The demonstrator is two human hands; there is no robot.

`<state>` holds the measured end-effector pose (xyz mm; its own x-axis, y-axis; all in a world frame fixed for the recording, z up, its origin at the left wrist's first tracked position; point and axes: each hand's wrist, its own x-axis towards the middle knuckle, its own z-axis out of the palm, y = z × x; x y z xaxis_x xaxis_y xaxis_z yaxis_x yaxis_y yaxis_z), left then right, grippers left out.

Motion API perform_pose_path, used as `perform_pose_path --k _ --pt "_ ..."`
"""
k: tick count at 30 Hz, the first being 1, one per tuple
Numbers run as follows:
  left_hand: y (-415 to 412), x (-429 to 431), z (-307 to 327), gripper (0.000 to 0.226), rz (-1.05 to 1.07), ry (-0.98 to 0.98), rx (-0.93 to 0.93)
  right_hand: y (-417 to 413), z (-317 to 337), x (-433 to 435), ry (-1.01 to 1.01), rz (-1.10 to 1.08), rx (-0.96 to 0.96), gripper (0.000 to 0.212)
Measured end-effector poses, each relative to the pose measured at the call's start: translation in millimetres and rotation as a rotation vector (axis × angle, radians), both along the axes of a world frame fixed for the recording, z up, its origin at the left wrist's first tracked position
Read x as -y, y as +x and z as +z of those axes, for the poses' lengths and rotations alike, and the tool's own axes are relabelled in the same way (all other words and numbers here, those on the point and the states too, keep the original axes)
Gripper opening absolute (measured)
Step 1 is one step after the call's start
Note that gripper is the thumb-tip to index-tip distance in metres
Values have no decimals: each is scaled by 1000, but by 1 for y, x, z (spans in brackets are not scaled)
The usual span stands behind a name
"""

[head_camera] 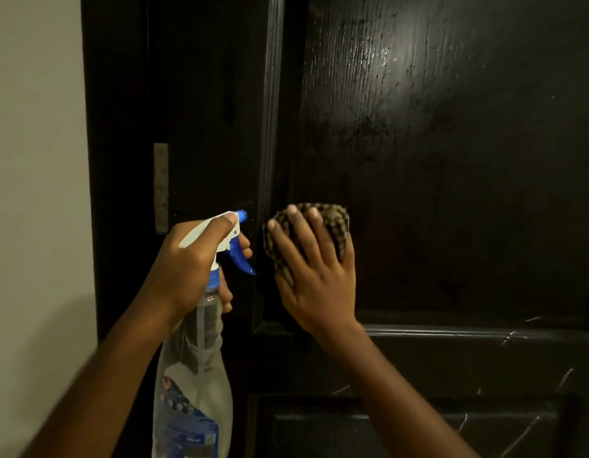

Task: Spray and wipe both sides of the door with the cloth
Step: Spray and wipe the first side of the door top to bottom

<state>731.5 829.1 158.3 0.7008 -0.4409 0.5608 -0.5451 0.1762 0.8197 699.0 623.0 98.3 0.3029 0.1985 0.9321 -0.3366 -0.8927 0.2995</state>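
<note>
Spray bottle [194,375] stands upright in the left hand [190,266], fingers [220,226] curled round neck and trigger, nozzle facing the dark door [451,160] just ahead, while the right hand [316,276], just beside, presses the checked cloth [334,223] against the panel under spread fingers.

doors: one door [451,160] is showing | spray bottles: one spray bottle [195,375] is showing | cloths: one cloth [332,219] is showing | hands: two are showing, the left hand [190,262] and the right hand [314,276] | metal plates: one metal plate [161,188] is showing | walls: one wall [35,160] is showing
</note>
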Motion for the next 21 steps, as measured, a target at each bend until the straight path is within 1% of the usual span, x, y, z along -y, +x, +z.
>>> perform_pose_path --k 3,6,8,11,13,15,18,21 --pt "3 -4 -10 45 28 38 7 -7 -42 6 -32 -7 -77 60" --pt "3 -7 -19 45 32 70 19 -14 -48 16 -88 25 -129 58" --pt "3 -8 -22 45 20 85 20 -17 -41 18 -90 36 -121 58" --pt "2 -7 -24 44 -20 113 11 -14 -14 16 39 35 -11 63" --pt "2 -6 -24 45 -42 139 4 -10 20 11 170 52 104 63" --pt "3 -5 -24 47 -53 166 -13 -5 54 3 262 76 182 62" --pt "7 -9 -27 48 -37 172 -53 5 85 -13 283 95 186 62" --pt "13 -17 -30 45 26 105 -67 12 85 -21 214 60 142 62"
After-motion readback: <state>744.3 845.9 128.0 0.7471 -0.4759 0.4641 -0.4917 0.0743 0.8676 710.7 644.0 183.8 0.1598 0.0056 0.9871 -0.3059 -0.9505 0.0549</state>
